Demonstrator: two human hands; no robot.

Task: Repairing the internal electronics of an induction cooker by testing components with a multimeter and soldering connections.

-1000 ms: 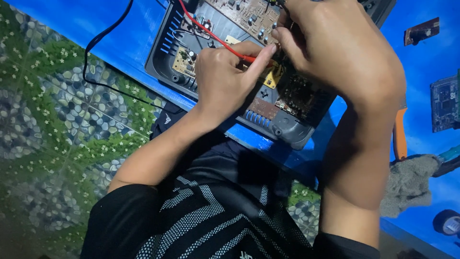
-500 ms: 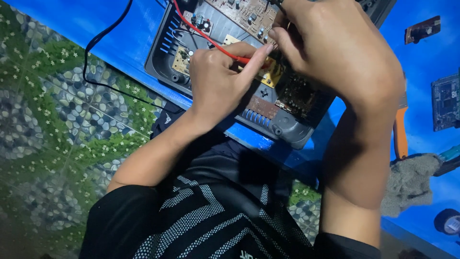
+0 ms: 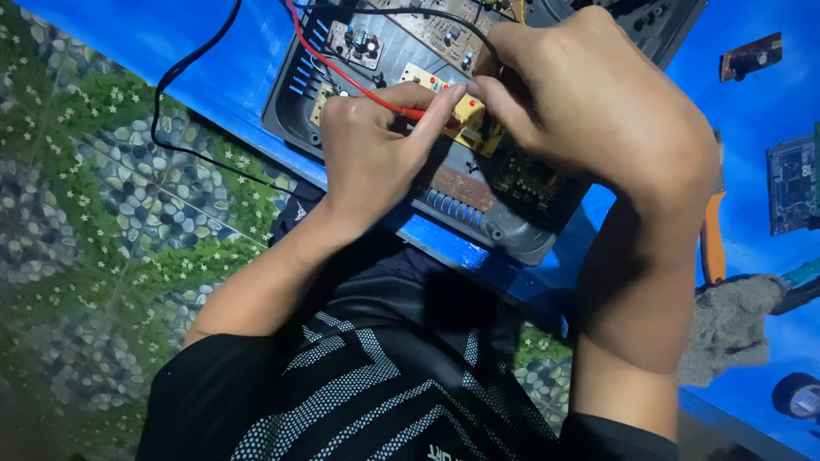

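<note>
An opened dark grey device case lies on the blue table, with circuit boards inside. My left hand pinches a red probe on a red wire and presses its tip toward a small yellow board. My right hand is closed just right of it, fingertips meeting the left thumb; a black wire runs under it, so it appears to hold a black probe that is hidden.
A black cable loops over the table edge at left. On the blue table to the right lie a green circuit board, a small brown board, an orange-handled tool, a grey rag and a tape roll. A pebble-and-leaf patterned floor lies below.
Both hands have shifted slightly left across the boards, keeping the red probe pinched. The view has tilted a little.
</note>
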